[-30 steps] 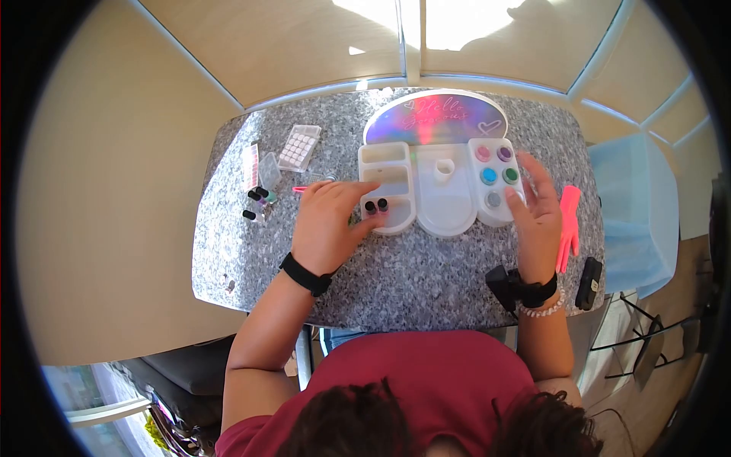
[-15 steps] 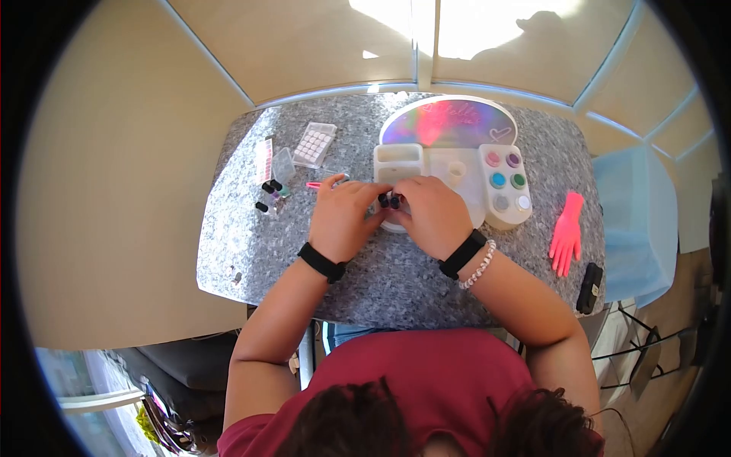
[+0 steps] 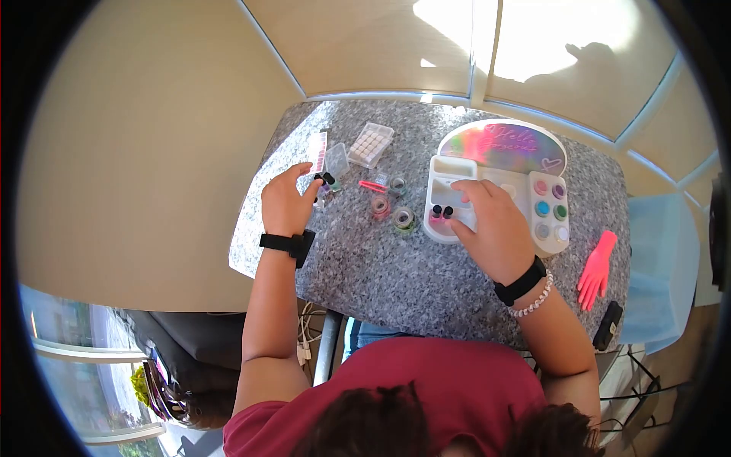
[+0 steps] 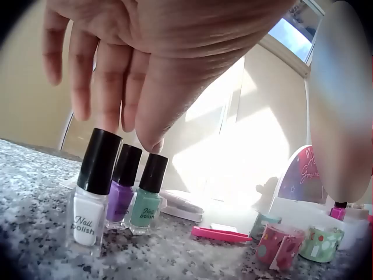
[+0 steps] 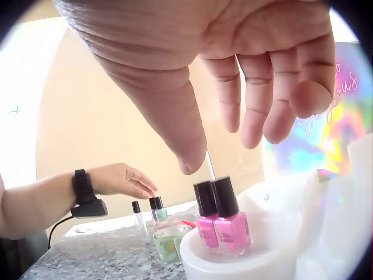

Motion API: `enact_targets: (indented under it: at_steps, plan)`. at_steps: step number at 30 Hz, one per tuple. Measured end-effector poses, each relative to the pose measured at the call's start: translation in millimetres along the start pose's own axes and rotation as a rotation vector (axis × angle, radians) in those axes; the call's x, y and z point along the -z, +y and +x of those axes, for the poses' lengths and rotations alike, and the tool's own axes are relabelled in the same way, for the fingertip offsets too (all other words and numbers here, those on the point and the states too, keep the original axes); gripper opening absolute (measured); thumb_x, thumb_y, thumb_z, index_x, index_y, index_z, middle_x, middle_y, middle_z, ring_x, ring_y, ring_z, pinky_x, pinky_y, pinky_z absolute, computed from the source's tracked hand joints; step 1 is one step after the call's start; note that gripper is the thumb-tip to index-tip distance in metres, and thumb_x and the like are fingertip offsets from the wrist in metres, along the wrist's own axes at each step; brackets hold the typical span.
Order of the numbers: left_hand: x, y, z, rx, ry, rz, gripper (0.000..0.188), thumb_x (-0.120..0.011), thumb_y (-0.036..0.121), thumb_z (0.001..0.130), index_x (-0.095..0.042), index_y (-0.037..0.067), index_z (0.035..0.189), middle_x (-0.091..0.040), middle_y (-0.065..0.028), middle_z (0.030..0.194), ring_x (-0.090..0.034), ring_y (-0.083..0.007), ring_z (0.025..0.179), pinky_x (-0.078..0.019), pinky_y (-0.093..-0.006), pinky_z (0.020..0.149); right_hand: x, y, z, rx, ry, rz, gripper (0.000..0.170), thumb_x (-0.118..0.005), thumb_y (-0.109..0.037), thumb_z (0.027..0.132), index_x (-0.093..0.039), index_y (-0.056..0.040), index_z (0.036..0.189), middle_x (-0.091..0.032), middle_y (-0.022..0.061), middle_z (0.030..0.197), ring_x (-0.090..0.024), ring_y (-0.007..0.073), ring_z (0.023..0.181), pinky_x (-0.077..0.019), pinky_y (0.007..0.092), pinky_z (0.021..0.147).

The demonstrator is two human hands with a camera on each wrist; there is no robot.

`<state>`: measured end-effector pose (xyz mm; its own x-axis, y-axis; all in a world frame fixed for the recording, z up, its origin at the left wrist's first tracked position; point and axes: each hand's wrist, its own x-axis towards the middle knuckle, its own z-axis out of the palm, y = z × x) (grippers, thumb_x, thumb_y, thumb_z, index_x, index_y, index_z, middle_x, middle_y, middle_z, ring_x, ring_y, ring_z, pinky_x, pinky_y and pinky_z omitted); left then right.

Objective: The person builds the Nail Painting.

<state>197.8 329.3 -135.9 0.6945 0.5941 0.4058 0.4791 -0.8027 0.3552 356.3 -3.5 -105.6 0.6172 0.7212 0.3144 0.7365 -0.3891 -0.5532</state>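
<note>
Left of the white organizer (image 3: 454, 165), with left hand (image 3: 286, 202) spread; over it, with right hand (image 3: 499, 232) likewise. Could topple pink bottles (image 5: 232, 228) by brushing past.

A: Posture of right hand (image 5: 239, 64)?
B: Fingers hang loosely, thumb apart; thumb tip is near the black caps (image 5: 226, 196) of two pink bottles (image 5: 232, 232).
A: Bottle placement?
B: They stand upright, side by side, inside a rounded white tray (image 5: 201, 268).
A: Beyond?
B: Left hand (image 5: 123, 181), black strap (image 5: 81, 185) at wrist, fingers near small black-capped bottles (image 5: 155, 204). Green roll (image 5: 168, 248) sits just beside tray. Iridescent panel (image 5: 354, 119) at right.
</note>
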Motion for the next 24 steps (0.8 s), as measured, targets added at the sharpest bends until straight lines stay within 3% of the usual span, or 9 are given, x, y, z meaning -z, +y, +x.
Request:
enact_targets:
  at_steps: [7, 9, 10, 12, 14, 18, 20, 22, 24]
  plan:
    - [-5, 5, 5, 0.034, -0.105, 0.066, 0.022, -0.083, 0.022, 0.093, -0.082, 0.012, 0.112, -0.084, -0.0085, 0.110, -0.076, -0.0325, 0.110, -0.0564, -0.0453, 0.097, 21, -10, -4, -0.009, 0.036, 0.054, 0.046, -0.084, -0.011, 0.088, -0.067, -0.0066, 0.132, -0.071, 0.0143, 0.115, -0.069, 0.0368, 0.111, -0.0580, 0.0464, 0.092]
    - [3, 17, 1, 0.014, 0.008, 0.209, 0.017, -0.084, 0.020, 0.091, -0.082, 0.013, 0.107, -0.083, -0.0069, 0.102, -0.075, -0.0326, 0.104, -0.0537, -0.0442, 0.098, 27, -12, -7, -0.010, 0.062, 0.054, 0.045, -0.084, -0.011, 0.088, -0.069, -0.0066, 0.131, -0.072, 0.0142, 0.115, -0.069, 0.0367, 0.112, -0.0580, 0.0462, 0.093]
    - [5, 19, -2, -0.060, 0.135, 0.260, 0.013, -0.083, 0.018, 0.092, -0.081, 0.015, 0.104, -0.082, -0.0052, 0.098, -0.075, -0.0279, 0.096, -0.0471, -0.0452, 0.106, 31, -12, -7, -0.007, 0.088, 0.055, 0.044, -0.084, -0.011, 0.088, -0.070, -0.0066, 0.130, -0.073, 0.0140, 0.116, -0.069, 0.0365, 0.113, -0.0580, 0.0460, 0.094]
    - [28, 54, -10, -0.110, 0.322, 0.253, 0.011, -0.082, 0.017, 0.094, -0.080, 0.016, 0.105, -0.082, -0.0034, 0.100, -0.075, -0.0259, 0.097, -0.0446, -0.0461, 0.111, 39, -16, -7, 0.009, 0.112, 0.082, 0.042, -0.085, -0.011, 0.088, -0.072, -0.0066, 0.128, -0.074, 0.0141, 0.116, -0.070, 0.0364, 0.112, -0.0581, 0.0458, 0.094]
    - [48, 90, -19, -0.242, 0.351, 0.184, 0.013, -0.082, 0.017, 0.094, -0.079, 0.017, 0.106, -0.081, -0.0011, 0.101, -0.075, -0.0236, 0.099, -0.0420, -0.0475, 0.115, 40, -18, -7, 0.028, 0.130, 0.108, 0.040, -0.085, -0.012, 0.088, -0.074, -0.0067, 0.126, -0.075, 0.0142, 0.115, -0.071, 0.0364, 0.111, -0.0582, 0.0455, 0.095]
    - [44, 155, -43, -0.524, 0.067, -0.237, 0.023, -0.086, 0.010, 0.086, -0.079, 0.020, 0.107, -0.080, 0.0053, 0.102, -0.075, -0.0192, 0.104, -0.0386, -0.0487, 0.116, 32, -22, -6, 0.149, 0.092, 0.314, 0.034, -0.086, -0.011, 0.088, -0.076, -0.0060, 0.120, -0.075, 0.0153, 0.110, -0.073, 0.0364, 0.103, -0.0592, 0.0448, 0.091]
    - [32, 174, -52, -0.570, -0.029, -0.302, 0.023, -0.086, 0.011, 0.086, -0.079, 0.020, 0.106, -0.079, 0.0056, 0.101, -0.075, -0.0176, 0.106, -0.0375, -0.0498, 0.117, 21, -14, -8, 0.094, 0.013, 0.348, 0.030, -0.086, -0.009, 0.088, -0.074, -0.0039, 0.115, -0.074, 0.0152, 0.104, -0.074, 0.0341, 0.098, -0.0605, 0.0430, 0.086]
    - [23, 172, -54, -0.613, -0.047, -0.270, 0.033, -0.087, 0.014, 0.085, -0.078, 0.020, 0.115, -0.079, 0.0025, 0.107, -0.074, -0.0178, 0.112, -0.0375, -0.0498, 0.117, 19, -6, -9, 0.068, 0.005, 0.343, 0.028, -0.085, -0.008, 0.088, -0.073, -0.0027, 0.113, -0.073, 0.0156, 0.102, -0.074, 0.0333, 0.095, -0.0610, 0.0421, 0.083]
    - [23, 170, -50, -0.539, -0.070, -0.230, 0.047, -0.091, 0.018, 0.082, -0.078, 0.020, 0.128, -0.080, -0.0027, 0.120, -0.072, -0.0215, 0.118, -0.0367, -0.0504, 0.118, 14, 7, -10, 0.041, -0.006, 0.340, 0.026, -0.084, -0.007, 0.089, -0.072, -0.0016, 0.111, -0.073, 0.0160, 0.100, -0.075, 0.0325, 0.092, -0.0615, 0.0413, 0.080]
